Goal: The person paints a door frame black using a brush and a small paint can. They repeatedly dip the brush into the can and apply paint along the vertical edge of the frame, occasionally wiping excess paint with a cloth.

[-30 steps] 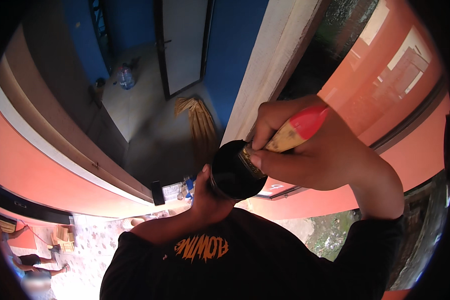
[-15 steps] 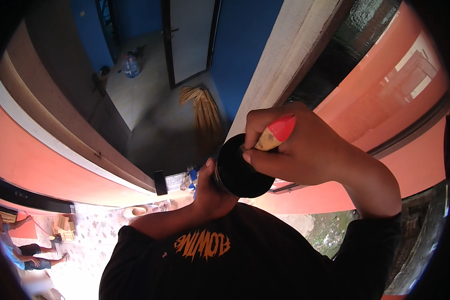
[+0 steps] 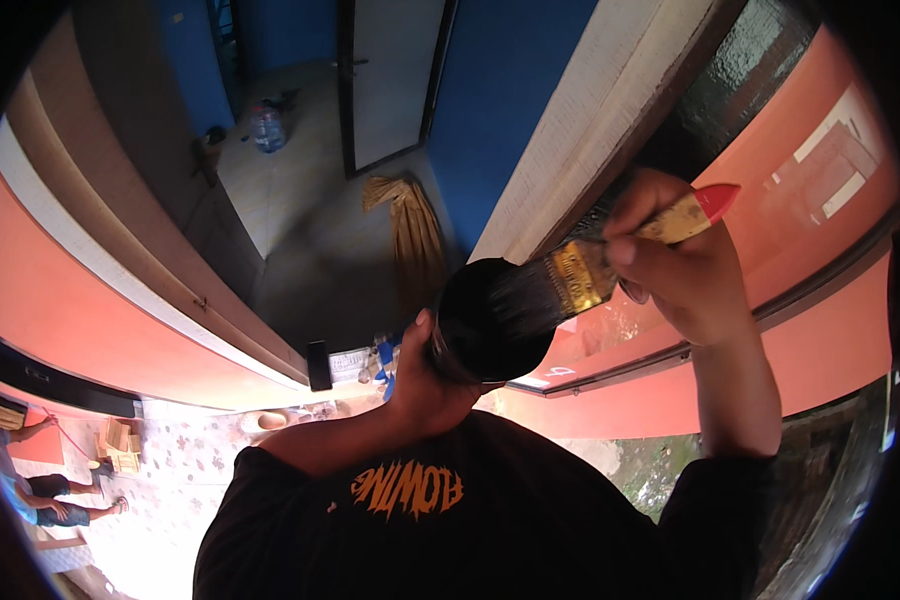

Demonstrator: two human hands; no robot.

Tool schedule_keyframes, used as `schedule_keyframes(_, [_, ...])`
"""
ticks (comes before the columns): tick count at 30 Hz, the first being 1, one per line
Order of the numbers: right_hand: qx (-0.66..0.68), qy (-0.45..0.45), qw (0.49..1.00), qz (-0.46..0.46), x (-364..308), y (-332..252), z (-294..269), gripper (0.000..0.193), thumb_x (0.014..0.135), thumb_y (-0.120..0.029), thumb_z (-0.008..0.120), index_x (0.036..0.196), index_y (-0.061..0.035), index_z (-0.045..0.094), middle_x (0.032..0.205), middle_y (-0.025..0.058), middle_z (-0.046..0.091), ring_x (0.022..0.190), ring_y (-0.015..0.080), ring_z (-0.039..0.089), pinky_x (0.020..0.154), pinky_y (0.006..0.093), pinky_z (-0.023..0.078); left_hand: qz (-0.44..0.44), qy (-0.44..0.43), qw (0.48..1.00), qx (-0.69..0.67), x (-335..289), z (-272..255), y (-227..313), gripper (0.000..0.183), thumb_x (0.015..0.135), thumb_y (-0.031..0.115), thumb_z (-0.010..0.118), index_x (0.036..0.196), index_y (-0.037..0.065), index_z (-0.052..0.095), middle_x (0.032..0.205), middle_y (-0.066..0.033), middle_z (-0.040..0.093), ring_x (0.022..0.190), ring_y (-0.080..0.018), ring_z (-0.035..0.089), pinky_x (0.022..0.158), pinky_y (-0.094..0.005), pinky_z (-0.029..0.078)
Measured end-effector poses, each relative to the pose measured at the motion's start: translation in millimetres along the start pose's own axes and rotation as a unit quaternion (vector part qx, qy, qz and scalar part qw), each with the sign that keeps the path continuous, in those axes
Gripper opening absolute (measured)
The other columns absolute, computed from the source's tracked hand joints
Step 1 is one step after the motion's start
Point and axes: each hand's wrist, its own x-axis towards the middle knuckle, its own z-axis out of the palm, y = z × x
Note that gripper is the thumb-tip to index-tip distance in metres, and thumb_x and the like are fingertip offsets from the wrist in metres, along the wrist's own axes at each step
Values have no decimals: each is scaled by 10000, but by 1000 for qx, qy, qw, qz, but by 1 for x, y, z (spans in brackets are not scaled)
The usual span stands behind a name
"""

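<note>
My left hand (image 3: 420, 385) is wrapped round the side of a dark, round can (image 3: 470, 345), whose inside looks black; what it contains is too dark to make out. In my right hand (image 3: 685, 265) is a flat paintbrush (image 3: 582, 278) with a pale wooden handle, a red handle end and a gold-coloured ferrule. Its dark bristles point down and left, over the can's mouth at the right rim. The fingers of my right hand close round the handle near the ferrule and are slightly blurred.
A pale wooden door frame (image 3: 580, 130) rises just beyond the can, beside a blue wall (image 3: 500, 110). Through the doorway are a tan curtain (image 3: 410, 235), a water jug (image 3: 267, 130) and a white door (image 3: 395, 80). Another person (image 3: 50, 490) sits at the far left near wooden pieces (image 3: 120, 445).
My right hand has moved right, drawing the paintbrush up out of the can, so its ferrule and bristles now show. My left hand keeps the can in nearly the same place.
</note>
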Motion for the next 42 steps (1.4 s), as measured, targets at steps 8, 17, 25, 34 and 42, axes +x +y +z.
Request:
schedule_keyframes(8, [329, 61, 940, -67, -17, 49, -12, 64, 969, 7, 599, 1026, 1, 569, 891, 115, 675, 690, 142, 716, 517, 197, 590, 12, 24, 1000, 6, 5, 8, 5, 639, 935, 614, 396, 1394, 194, 544, 1391, -20, 552, 1231, -231, 509, 938, -455, 411])
schedule_keyframes(17, [233, 63, 962, -128, -28, 45, -20, 106, 931, 11, 634, 1016, 1, 573, 965, 103, 669, 721, 140, 687, 533, 203, 521, 1, -21, 1000, -5, 13, 14, 3, 703, 935, 646, 403, 1423, 154, 522, 1405, -56, 552, 1236, -243, 536, 970, -455, 428])
schedule_keyframes(25, [-256, -41, 952, -161, -7, -30, 25, 131, 800, -9, 723, 806, -26, 593, 727, 54, 605, 568, 128, 577, 539, 260, 430, 58, -80, 994, 41, 7, 17, -4, 711, 984, 604, 393, 1482, 99, 441, 1462, -98, 509, 1375, -275, 483, 1144, -474, 392])
schedule_keyframes(34, [-337, -103, 933, -77, 6, -17, 34, 136, 774, -38, 744, 788, -42, 608, 716, 50, 633, 593, 160, 614, 542, 289, 435, 40, -108, 993, -10, 6, 8, -7, 639, 1007, 518, 390, 1466, 76, 428, 1458, -126, 499, 1359, -272, 506, 1150, -457, 398])
schedule_keyframes(42, [-287, -64, 950, -103, 5, -10, 32, 129, 815, -16, 727, 805, -44, 601, 719, 24, 626, 654, 102, 620, 569, 268, 450, 40, -89, 995, 0, 3, 17, -4, 671, 1004, 540, 404, 1495, 84, 410, 1451, -130, 512, 1386, -280, 480, 1175, -475, 370])
